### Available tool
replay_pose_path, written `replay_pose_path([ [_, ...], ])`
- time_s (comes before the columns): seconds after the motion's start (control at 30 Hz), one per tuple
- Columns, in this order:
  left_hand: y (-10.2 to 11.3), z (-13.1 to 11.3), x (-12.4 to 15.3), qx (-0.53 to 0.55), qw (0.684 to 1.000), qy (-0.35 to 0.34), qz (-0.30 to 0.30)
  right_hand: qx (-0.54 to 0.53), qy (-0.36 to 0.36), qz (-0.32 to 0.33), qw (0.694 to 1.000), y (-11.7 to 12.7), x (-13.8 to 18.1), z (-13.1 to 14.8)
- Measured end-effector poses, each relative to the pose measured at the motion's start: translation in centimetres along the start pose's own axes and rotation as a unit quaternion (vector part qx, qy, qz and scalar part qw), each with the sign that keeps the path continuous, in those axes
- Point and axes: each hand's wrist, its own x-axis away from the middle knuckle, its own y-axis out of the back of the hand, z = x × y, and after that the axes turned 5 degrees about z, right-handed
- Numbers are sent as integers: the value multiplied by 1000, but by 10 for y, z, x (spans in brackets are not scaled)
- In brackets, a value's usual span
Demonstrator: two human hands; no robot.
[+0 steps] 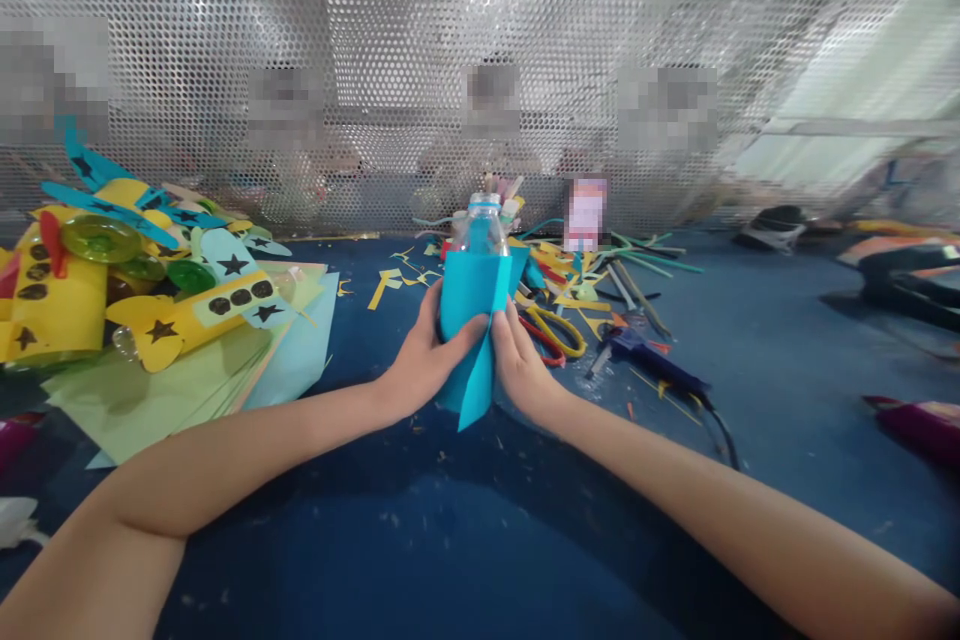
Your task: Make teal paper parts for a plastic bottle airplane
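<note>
Between my two hands stands a clear plastic bottle [486,232], neck up, with a sheet of blue paper [471,290] wrapped around its body. My left hand [429,355] grips the left side, its thumb pressed on the front of the paper. My right hand [525,360] is closed against the right side, fingers near the paper's overlapping edge. A loose corner of the paper hangs below the hands. Scissors with yellow and red handles [566,332] lie just behind my right hand, and a blue glue gun [656,360] is to the right.
Yellow and blue paper-covered bottle planes [202,315] and a stack of coloured paper [165,405] lie at the left. Paper scraps and sticks [634,290] are scattered behind the bottle. A perforated metal screen [405,40] closes off the back. A purple object [919,425] lies far right.
</note>
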Motion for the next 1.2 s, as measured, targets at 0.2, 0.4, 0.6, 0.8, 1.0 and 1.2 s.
replay_pose_path([
  [0.2, 5, 3, -4, 36, 999, 4, 16, 0, 20, 10, 1000, 3, -4, 6],
  [0.4, 9, 22, -10, 50, 999, -3, 19, -11, 32, 17, 999, 2, -5, 9],
  [0.6, 9, 15, -8, -4, 1000, 5, 19, -9, 37, 28, 999, 4, -5, 12],
  [0.8, 16, 2, -6, -112, 993, -22, 36, -30, 39, 57, 997, 8, -8, 17],
  [1.0, 17, 4, -7, -139, 987, -74, 43, -33, 54, 78, 995, 11, -9, 16],
  [1.2, 23, 7, -11, -154, 982, -92, 51, -59, 85, 101, 990, 13, -13, 9],
])
